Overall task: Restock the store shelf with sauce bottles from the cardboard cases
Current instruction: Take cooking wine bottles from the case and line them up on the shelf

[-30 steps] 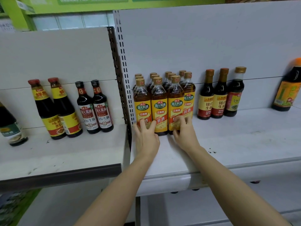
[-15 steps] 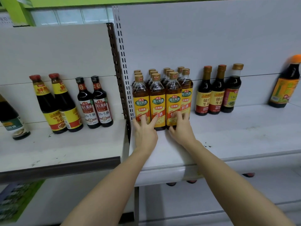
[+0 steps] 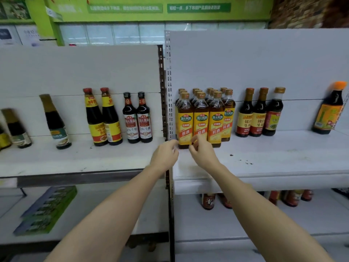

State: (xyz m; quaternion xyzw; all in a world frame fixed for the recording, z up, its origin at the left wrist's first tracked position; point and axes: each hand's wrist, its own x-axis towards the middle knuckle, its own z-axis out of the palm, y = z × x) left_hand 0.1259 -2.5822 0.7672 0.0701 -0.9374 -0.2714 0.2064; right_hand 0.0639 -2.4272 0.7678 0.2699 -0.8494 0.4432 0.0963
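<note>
Left hand [image 3: 164,155] and right hand [image 3: 202,150], fingers loosely curled, holding nothing, just at six o'clock of amber bottles [image 3: 201,121] upright on white shelf [image 3: 273,159].

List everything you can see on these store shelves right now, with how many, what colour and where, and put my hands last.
yellow-label cooking wine bottles: about twelve, amber with gold caps, packed block at left end of the right shelf
gold-cap soy bottles: three, dark, right of that block
orange-cap bottle: one, dark, far right
red-cap bottles: two, dark with yellow labels, left shelf
black-cap bottles: two, dark with white and red labels, left shelf by the upright
olive-cap bottles: at least two, dark, blurred, far left
lower-shelf bottles: several, reddish, mostly hidden
green boxes: a stack, lower left shelf
left hand: loosely curled, holding nothing
right hand: loosely curled, before the front row
</note>
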